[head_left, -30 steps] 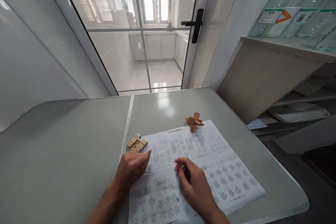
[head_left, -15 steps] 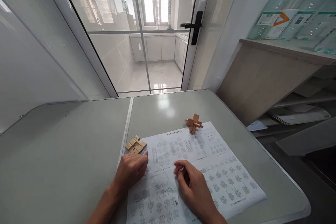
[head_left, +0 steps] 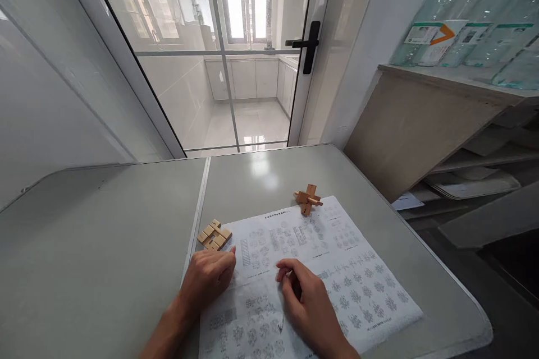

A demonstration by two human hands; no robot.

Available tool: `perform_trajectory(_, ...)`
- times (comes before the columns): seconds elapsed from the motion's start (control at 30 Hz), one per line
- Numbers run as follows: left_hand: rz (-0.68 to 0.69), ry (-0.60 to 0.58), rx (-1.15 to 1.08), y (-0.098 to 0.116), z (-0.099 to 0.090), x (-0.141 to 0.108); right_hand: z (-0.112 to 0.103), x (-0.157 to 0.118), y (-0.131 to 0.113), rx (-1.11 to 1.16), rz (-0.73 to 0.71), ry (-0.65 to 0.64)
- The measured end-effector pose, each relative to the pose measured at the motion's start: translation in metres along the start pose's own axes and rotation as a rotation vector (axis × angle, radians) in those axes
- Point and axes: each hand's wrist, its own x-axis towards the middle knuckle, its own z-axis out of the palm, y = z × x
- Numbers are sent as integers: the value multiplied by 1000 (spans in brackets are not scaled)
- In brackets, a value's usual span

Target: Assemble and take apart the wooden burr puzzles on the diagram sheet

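Note:
My left hand [head_left: 211, 274] rests in a loose fist on the left edge of a printed instruction sheet [head_left: 286, 235], thumb pointing up the page. Just beyond its knuckles lies a flat, light wooden puzzle piece assembly [head_left: 214, 235] made of several blocks with a gap in the middle. On the sheet's centre sits my right hand [head_left: 305, 297], fingers curled in toward the thumb, with nothing visible in them. At the sheet's far edge stands a darker wooden cross-shaped interlocking puzzle [head_left: 308, 199], apart from both hands. Small diagrams cover the paper.
The grey-green table [head_left: 105, 247] has a pale seam [head_left: 197, 196] running across it. Behind it is a glass door [head_left: 256, 118] with a black handle [head_left: 310, 45]. Plastic bottles [head_left: 455, 39] stand on a shelf unit [head_left: 421, 123] at the right.
The view has shifted slightly, so everything appears a little farther left. Both hands and the wooden puzzles keep their places on the table.

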Motion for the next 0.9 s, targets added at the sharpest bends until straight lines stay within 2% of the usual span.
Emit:
perform_trajectory(0.47,16,5,-9,-1,4,-6,3,0,2,15,4,2)
perform_trajectory(0.9,18,15,7,1,0,-3,4,0,7,14,-3,-23)
